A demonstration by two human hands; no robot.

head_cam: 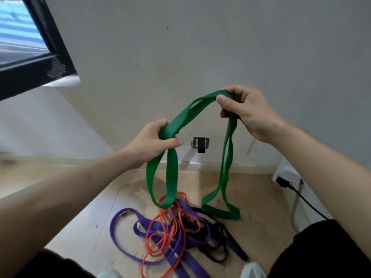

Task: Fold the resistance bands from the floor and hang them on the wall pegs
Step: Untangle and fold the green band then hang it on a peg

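- green band point(200, 105) held up in the air in front of the wall point(200, 47), doubled over between both hands, well above the floor
- span between the hands arcs upward, two layers visible side by side
- left hand point(154, 140) grip closed around the band, fingers wrapped over a bunched fold; a loop hangs down below it, its bottom end in line with the pile below
- right hand point(245, 111) higher and nearer the wall, grip pinched tight on the band, thumb on top; a longer loop drops from it, lower end resting on the floor point(70, 217)
- pile on the floor right below the hands: purple band point(124, 213), orange band point(156, 237), black band point(224, 237), all tangled and overlapping
- orange band is thinnest, looped over the purple; black sits to the right side of the pile, partly under the others
- green loop end lies just beside the black band; touching or not, cannot tell
- light wooden floor, pale skirting along the wall base
- wall socket point(200, 144) low on the wall, between the two hanging loops, something dark plugged in
- white power strip point(289, 173) against the right wall with a black cable point(307, 201) running out of it
- dark window frame point(40, 63) upper left
- white shoes point(253, 270) at bottom edge, dark shorts on both sides
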